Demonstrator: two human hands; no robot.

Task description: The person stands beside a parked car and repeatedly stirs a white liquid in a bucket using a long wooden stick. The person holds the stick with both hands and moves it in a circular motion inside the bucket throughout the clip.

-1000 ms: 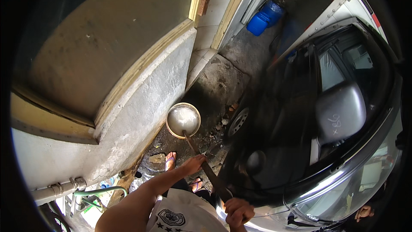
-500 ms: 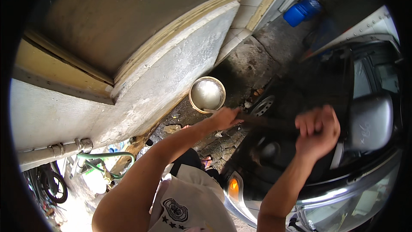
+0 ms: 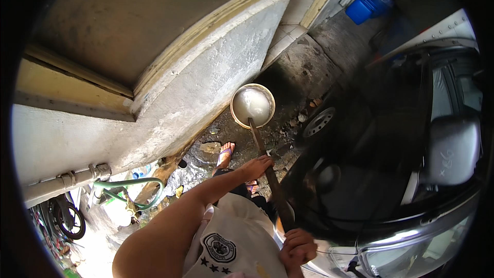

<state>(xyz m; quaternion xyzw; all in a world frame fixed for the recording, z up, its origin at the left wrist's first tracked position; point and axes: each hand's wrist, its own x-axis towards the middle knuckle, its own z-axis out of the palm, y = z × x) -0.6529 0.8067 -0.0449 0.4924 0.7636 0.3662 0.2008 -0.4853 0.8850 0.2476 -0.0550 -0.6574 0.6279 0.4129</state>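
Note:
A long, dark wooden stick (image 3: pixel 278 194) slants from near my body down to a round bucket (image 3: pixel 233 111). Its far end dips into the whitish liquid (image 3: pixel 253 104) at the bucket's near side. Partway along the stick, my left hand (image 3: pixel 258 166) is closed round it. My right hand (image 3: pixel 298 246) is closed on the upper end, close in front of my shirt. The bucket stands on wet ground beside the wall, and its pale rim looks stained.
A dark vehicle with a grey mirror (image 3: pixel 453 149) fills the right side, its wheel (image 3: pixel 319 122) close to the bucket. A whitewashed wall (image 3: pixel 206 82) runs along the left. My sandalled foot (image 3: pixel 225 153) stands below the bucket. A green hose (image 3: pixel 154 191) and a blue container (image 3: pixel 368 6) lie farther off.
My right hand has come down and inward from beside the vehicle's mirror. The stick has swung from nearly crosswise to pointing toward me. My left hand has lowered slightly, still gripping it.

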